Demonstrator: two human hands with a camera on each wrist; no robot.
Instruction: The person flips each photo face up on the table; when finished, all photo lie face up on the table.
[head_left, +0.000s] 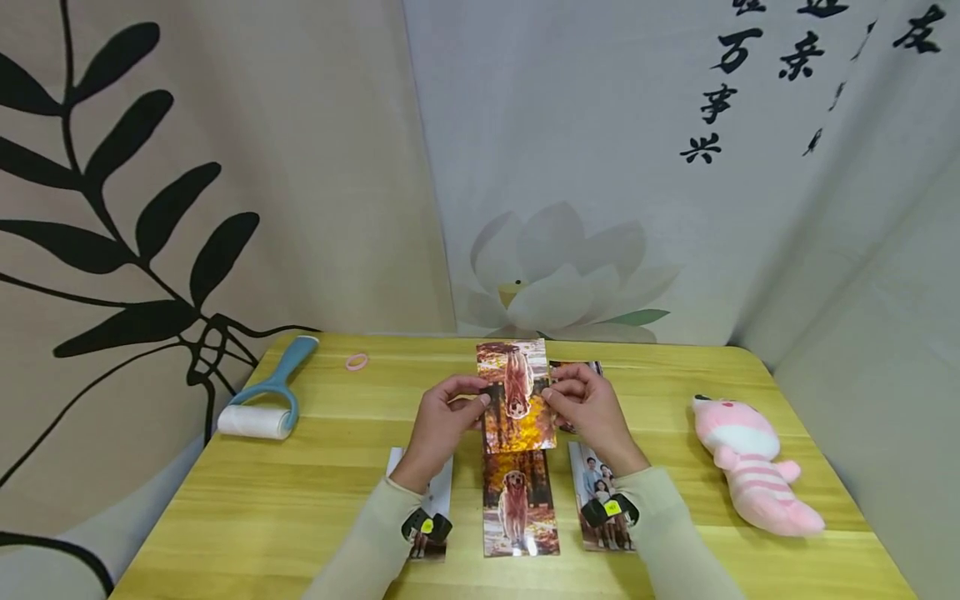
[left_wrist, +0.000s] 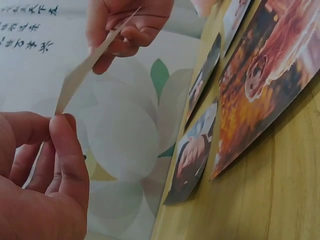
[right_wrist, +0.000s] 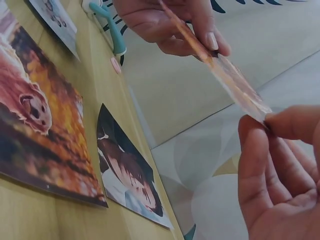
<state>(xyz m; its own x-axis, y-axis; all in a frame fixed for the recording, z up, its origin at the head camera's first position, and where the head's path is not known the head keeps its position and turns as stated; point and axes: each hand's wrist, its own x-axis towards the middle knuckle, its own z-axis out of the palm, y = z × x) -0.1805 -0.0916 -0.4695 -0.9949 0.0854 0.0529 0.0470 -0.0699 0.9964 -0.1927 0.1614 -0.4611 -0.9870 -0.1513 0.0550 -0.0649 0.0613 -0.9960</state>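
Both hands hold up a dog photo (head_left: 517,375), its dog upside down in the head view. My left hand (head_left: 438,425) pinches its left edge between thumb and fingers. At the opposite edge, my right hand (head_left: 600,417) pinches it the same way. Seen from the left wrist, the held photo (left_wrist: 82,70) is nearly edge-on and slightly bent. A matching dog photo (head_left: 517,504) lies upright on the table just below it. A family photo (head_left: 600,483) lies partly under the right forearm, another photo (head_left: 438,487) under the left. A portrait photo (right_wrist: 127,172) lies behind the hands.
A blue-handled lint roller (head_left: 281,379) rests at the table's left side, with a small pink ring (head_left: 348,364) to its right. On the right lies a pink-and-white plush toy (head_left: 757,475). Printed curtains (head_left: 337,167) hang behind the wooden table (head_left: 315,483).
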